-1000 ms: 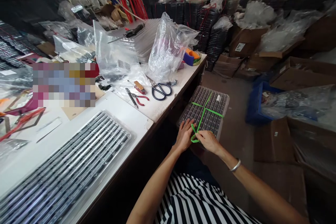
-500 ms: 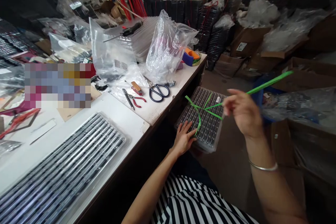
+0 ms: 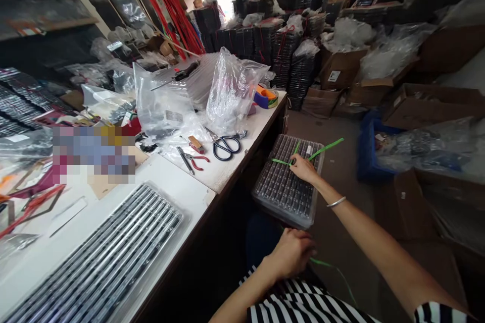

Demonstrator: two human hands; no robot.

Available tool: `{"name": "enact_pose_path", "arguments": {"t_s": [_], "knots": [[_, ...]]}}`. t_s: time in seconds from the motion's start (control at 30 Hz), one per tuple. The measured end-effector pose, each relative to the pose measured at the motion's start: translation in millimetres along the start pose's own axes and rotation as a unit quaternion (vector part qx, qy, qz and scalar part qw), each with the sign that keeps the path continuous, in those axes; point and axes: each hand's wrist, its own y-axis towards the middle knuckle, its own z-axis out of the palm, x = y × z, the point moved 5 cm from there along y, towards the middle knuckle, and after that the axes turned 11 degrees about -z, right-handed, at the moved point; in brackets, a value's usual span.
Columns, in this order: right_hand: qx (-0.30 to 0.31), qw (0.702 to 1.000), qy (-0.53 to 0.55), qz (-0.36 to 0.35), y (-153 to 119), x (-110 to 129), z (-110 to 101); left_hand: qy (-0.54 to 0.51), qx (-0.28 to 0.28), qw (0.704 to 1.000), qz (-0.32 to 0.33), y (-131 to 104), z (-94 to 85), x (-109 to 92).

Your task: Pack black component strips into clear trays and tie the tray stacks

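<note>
Okay, so the strap situation is changing fast here. Half a second ago the right hand (image 3: 303, 167) was lifted off to the side, pulling a tail of green strap (image 3: 328, 147); now it's bending down over the crossing on top of the stack of clear plastic trays (image 3: 286, 197), its grip pinching together on the strap there, with a loose end sticking out past it. The left hand (image 3: 292, 255) was pressing flat on the trays and is now hanging back near the striped top (image 3: 295, 308), fingers curled. A green strand (image 3: 322, 263) is trailing just beside it, but I can't tell if that grip is really clamping it.

The stack itself is sitting beside the bench (image 3: 206, 181), lower than its top. Its near half isn't showing any green now, so I'm reading the binding as looser, and nothing is steadying the trays except the right hand. Black-handled scissors (image 3: 220, 139) are lying on the bench, untouched.
</note>
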Motion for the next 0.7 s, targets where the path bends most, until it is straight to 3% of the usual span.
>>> {"name": "enact_pose_path", "arguments": {"t_s": [0.2,0.43,0.57,0.63,0.7], "knots": [[0.0,0.999,-0.041,0.004,1,5,-1,-0.043,-0.114,0.992,-0.038,0,-53.7,17],[-0.04,0.986,-0.128,-0.1,-22,28,-19,-0.033,-0.226,0.971,-0.077,8,-80.4,39],[-0.102,0.989,-0.005,-0.109,-43,43,-24,-0.039,-0.291,0.952,-0.089,25,-97.7,58],[-0.096,0.986,0.108,-0.087,-67,57,-19,-0.029,-0.303,0.949,-0.084,39,-106.3,63],[-0.059,0.97,0.205,-0.115,-100,82,-18,-0.008,-0.276,0.958,-0.074,58,-110.5,64]]}}
